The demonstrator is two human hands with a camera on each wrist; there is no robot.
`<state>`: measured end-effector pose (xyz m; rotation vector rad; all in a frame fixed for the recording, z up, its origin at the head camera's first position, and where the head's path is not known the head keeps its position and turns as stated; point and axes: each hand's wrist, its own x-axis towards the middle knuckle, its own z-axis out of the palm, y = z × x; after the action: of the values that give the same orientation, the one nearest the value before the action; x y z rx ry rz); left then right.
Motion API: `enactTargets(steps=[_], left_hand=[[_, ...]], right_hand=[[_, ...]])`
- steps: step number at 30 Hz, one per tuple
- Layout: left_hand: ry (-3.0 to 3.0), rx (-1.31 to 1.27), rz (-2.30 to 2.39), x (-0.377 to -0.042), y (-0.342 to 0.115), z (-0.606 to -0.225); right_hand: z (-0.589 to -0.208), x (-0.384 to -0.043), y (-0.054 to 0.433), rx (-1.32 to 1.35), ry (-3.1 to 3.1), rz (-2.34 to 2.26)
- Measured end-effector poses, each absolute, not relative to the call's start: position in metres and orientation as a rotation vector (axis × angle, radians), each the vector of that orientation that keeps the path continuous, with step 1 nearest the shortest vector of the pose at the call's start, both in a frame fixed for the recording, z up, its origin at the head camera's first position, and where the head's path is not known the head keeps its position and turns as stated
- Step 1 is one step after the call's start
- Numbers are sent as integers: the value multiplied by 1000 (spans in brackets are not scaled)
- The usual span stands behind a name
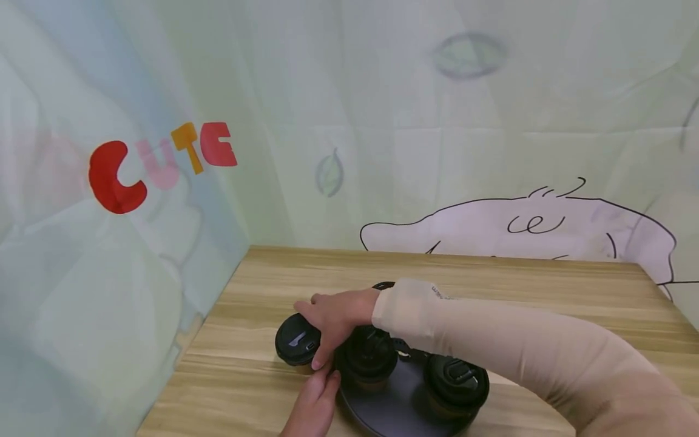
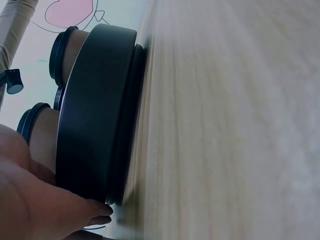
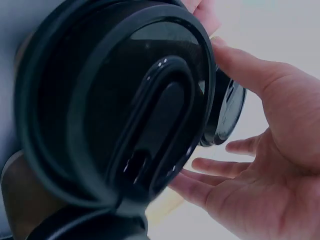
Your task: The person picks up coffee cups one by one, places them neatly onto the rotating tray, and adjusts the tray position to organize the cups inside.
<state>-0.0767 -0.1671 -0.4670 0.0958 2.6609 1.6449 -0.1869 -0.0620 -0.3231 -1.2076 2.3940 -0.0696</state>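
My right hand [image 1: 338,315] reaches across to a lidded paper coffee cup [image 1: 297,338] at the left, thumb and fingers round its side; the near lid hides part of the hold in the right wrist view. My left hand [image 1: 317,405] grips the rim of a round dark tray [image 2: 95,115], its fingertips at the lower edge. On the tray stand a second lidded cup [image 1: 368,358], just right of my right hand, and a third lidded cup [image 1: 457,385]. All of these lids are black, over brown bodies.
The wooden tabletop [image 1: 240,315] extends around the tray. A printed cloth backdrop [image 1: 382,182] hangs behind and at the left. My right forearm [image 1: 508,334] crosses above the tray, covering part of it. A dark curved edge [image 1: 384,284] shows behind the wrist; its kind is unclear.
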Motion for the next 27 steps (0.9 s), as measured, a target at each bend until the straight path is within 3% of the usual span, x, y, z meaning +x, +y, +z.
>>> enactTargets(steps=[9, 21, 27], left_hand=[[2655, 40, 1619, -82, -168, -481], [2653, -2, 1672, -73, -162, -463], [2661, -4, 1634, -78, -167, -474]], right_hand=[[-333, -182, -78, -1248, 2379, -99], [-339, -180, -87, -1297, 2361, -95], [-333, -180, -88, -1341, 2406, -123]])
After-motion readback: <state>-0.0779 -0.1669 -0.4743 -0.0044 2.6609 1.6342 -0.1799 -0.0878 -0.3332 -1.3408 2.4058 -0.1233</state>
